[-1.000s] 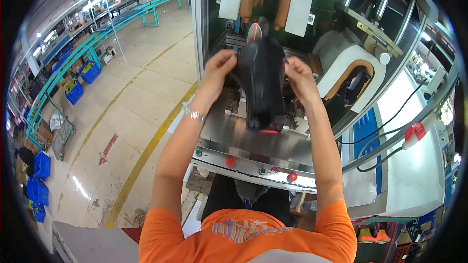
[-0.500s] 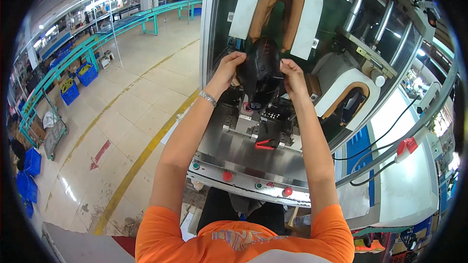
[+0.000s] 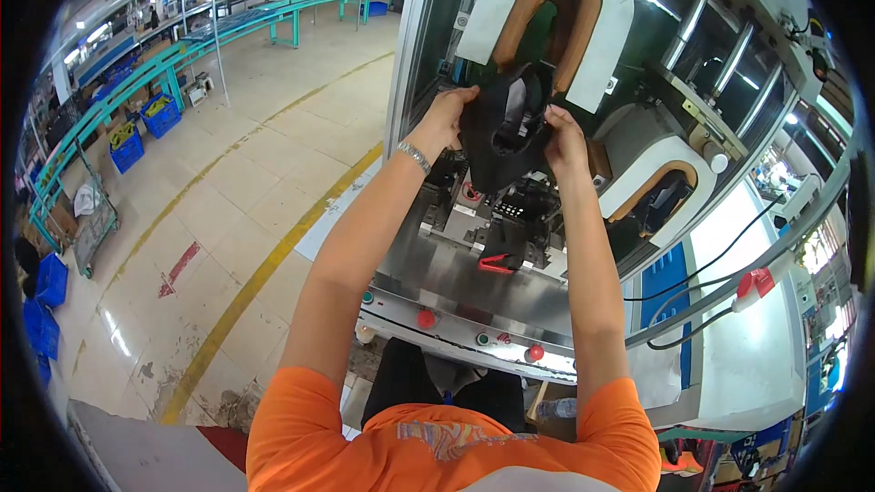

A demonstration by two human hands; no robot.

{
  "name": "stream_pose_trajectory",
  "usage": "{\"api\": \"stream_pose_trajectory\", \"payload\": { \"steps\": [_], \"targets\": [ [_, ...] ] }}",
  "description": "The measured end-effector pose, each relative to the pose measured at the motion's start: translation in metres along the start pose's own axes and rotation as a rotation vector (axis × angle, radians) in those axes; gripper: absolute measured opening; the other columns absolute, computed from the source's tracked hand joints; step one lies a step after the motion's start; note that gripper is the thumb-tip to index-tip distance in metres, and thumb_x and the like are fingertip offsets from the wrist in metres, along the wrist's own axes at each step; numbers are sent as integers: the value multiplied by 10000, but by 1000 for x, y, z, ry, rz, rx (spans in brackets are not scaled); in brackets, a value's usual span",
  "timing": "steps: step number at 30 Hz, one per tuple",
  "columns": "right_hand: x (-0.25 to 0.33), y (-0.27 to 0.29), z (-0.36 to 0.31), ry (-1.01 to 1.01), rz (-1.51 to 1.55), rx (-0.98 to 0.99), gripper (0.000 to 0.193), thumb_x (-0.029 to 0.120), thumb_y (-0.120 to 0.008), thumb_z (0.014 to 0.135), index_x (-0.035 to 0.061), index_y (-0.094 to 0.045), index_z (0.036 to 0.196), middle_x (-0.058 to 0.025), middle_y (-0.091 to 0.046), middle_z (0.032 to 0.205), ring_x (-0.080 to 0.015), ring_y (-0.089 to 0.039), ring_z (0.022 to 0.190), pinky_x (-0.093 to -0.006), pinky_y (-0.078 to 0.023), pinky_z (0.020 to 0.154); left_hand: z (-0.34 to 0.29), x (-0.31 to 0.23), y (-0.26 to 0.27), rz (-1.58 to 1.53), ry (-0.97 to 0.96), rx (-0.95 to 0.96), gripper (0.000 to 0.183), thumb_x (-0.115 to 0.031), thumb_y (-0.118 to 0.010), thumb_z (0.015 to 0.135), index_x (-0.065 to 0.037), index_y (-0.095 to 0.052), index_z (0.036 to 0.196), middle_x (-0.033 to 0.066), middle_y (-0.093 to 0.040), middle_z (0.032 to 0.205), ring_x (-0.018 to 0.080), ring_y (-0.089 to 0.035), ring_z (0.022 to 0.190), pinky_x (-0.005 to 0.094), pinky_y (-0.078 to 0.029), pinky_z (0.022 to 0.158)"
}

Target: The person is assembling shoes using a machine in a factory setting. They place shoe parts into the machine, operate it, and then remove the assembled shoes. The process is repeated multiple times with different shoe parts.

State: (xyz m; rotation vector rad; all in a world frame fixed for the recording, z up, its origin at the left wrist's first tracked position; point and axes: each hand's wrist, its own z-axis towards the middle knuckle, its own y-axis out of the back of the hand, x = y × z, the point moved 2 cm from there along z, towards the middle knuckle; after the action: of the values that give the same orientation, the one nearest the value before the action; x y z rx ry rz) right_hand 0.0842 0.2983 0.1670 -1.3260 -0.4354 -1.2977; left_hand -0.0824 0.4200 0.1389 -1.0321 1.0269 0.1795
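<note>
Between my two hands I hold a black shoe upper, tilted, its opening facing up toward me. My left hand pinches its left edge, with a metal-band watch on that wrist. At its right edge the fingers of my right hand are closed on the material. The upper hangs in front of a white U-shaped mould with a brown padded lining. Lower right, a second white mould has another dark upper inside its brown lining.
Below the upper are metal fixtures and a red-handled part over a steel bed. Red buttons and green buttons line the machine's front edge. A cable with a red-and-white connector runs at right. Blue crates stand along the green conveyor at left.
Both hands have turned the upper, so its opening now faces me instead of its smooth outer side with red marks. The whole view has shifted slightly.
</note>
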Motion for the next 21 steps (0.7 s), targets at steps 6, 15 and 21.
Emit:
{"api": "stream_pose_trajectory", "payload": {
  "steps": [6, 15, 21],
  "targets": [
    [-7, 6, 41, -35, 18, -65, 146, -20, -572, 787, 19, -597, 926, -53, -634, 904, -152, -576, 875, -264, -433, 817, 44, 0, 13, 7, -13, -126, 228, -152, -568, 848, 0, -604, 1014, 115, -589, 1064, 203, -533, 960, 315, -406, 844],
    [-11, -1, 33, -47, -74, -205, 130, -18, -586, 780, 21, -608, 902, -54, -629, 921, -142, -552, 895, -264, -409, 830, 71, 8, 35, 85, 75, -197, 390, -195, -634, 814, 71, -514, 1072, 137, -593, 1038, 214, -557, 911, 316, -428, 808],
    [-24, 21, 27, -18, -66, -117, 167, 76, -607, 806, 32, -607, 967, -49, -619, 987, -148, -561, 906, -273, -415, 842, 56, 12, 23, 205, 24, -161, 344, -121, -631, 788, 37, -514, 1070, 130, -598, 1002, 238, -585, 830, 348, -462, 715]
  ]
}}
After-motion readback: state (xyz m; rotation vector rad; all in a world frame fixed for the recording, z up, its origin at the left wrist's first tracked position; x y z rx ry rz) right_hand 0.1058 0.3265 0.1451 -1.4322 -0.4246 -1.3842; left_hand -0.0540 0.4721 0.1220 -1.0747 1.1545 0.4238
